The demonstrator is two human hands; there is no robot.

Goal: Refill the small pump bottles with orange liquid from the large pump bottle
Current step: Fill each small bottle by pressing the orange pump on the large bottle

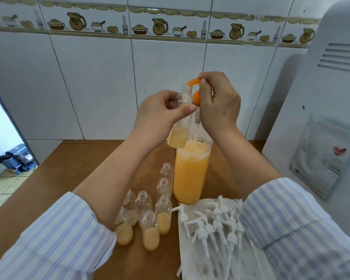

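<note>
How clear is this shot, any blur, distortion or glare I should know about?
Head view: soft, even light with no harsh glare; wide-angle bending curves the wall tiles and tile border; the striped sleeves at the bottom edge are smeared, while the small bottle and large pump bottle stay fairly sharp.

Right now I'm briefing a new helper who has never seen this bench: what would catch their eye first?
Probably the large pump bottle of orange liquid standing mid-table, with the right hand on its orange pump spout and the left hand holding a small bottle up under the nozzle. Next, the cluster of open small bottles in front, some partly filled, and the white pump heads lying on paper to the right.
</note>
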